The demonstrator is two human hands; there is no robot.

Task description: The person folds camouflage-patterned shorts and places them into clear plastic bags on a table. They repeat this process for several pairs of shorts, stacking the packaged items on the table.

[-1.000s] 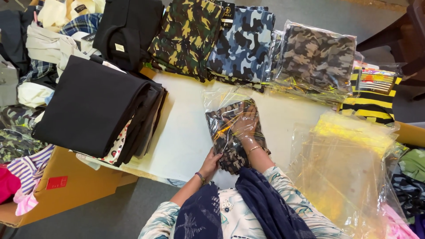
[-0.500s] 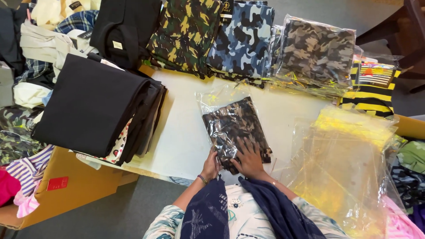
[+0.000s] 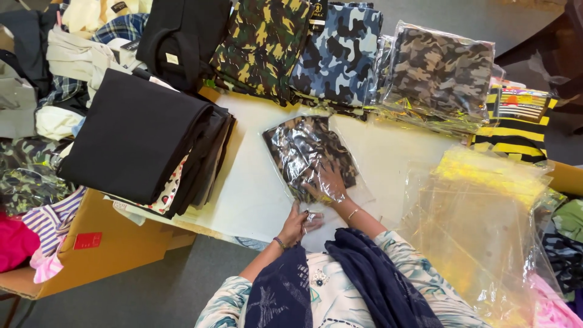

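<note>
A folded dark camouflage garment in a clear plastic bag [image 3: 306, 152] lies on the white table [image 3: 249, 188] in front of me. My right hand [image 3: 328, 184] rests flat on the bag's near end, fingers spread, pressing it down. My left hand [image 3: 297, 223] pinches the bag's open flap at the near edge of the table, just below the right hand.
A stack of empty clear plastic bags [image 3: 486, 231] lies to the right. A pile of black folded cloth [image 3: 139, 140] sits at the left. Green [image 3: 261, 42], blue [image 3: 337, 54] and bagged brown camouflage garments [image 3: 440, 73] line the far edge. A cardboard box [image 3: 103, 243] stands at the lower left.
My right hand slid down the bag from its middle to the near end. The bag now lies flatter and turned slightly. My left hand moved to the flap at the edge.
</note>
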